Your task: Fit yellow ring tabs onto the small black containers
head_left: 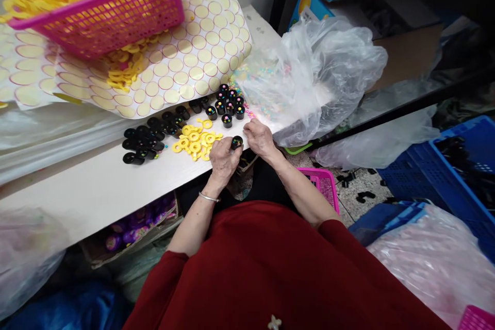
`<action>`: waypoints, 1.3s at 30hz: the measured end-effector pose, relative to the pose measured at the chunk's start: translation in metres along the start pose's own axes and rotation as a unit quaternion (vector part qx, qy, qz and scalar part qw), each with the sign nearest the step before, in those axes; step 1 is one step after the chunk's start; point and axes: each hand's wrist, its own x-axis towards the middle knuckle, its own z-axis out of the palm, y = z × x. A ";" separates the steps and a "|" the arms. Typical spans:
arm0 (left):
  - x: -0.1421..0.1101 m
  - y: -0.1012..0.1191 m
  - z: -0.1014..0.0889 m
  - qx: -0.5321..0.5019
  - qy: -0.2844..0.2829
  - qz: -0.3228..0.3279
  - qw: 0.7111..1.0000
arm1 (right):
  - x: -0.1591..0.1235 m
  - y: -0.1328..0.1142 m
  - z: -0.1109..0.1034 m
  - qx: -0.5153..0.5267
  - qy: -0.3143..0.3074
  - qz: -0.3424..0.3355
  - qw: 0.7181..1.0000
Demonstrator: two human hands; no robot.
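My left hand (224, 159), with a bracelet at its wrist, is closed around a small black cup (237, 142) at the table's front edge. The cup's open top faces up and some coloured specks show inside. Just right of it, my right hand (260, 138) has its fingers pinched together; what they hold, if anything, is too small to make out. Beyond the hands stand several black cups with coloured beads (227, 121). Yellow plastic rings (195, 140) with short tabs lie in a pile left of my left hand. More black cups (139, 143) lie on their sides farther left.
A pink basket (116, 15) heaped with yellow rings rests on sheets of round stickers (204, 41) at the back left. Clear plastic bags (328, 67) cover small coloured beads at right. A blue crate (436, 160) and loose black pieces (365, 196) are on the floor.
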 end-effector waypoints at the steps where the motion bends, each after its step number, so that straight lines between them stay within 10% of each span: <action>1: 0.000 0.000 0.000 -0.003 -0.001 0.000 1.000 | -0.002 0.001 -0.001 0.034 0.015 -0.016 0.999; 24: 0.000 -0.006 0.000 -0.030 0.006 0.023 0.999 | -0.011 -0.030 -0.028 0.020 -0.105 -0.127 0.986; 30: 0.001 -0.001 -0.005 -0.027 0.005 0.025 0.999 | -0.019 -0.004 -0.018 0.240 0.003 -0.062 0.969; 39: 0.036 -0.018 -0.020 0.003 0.089 -0.052 0.995 | -0.027 0.026 0.000 0.101 0.158 0.059 0.981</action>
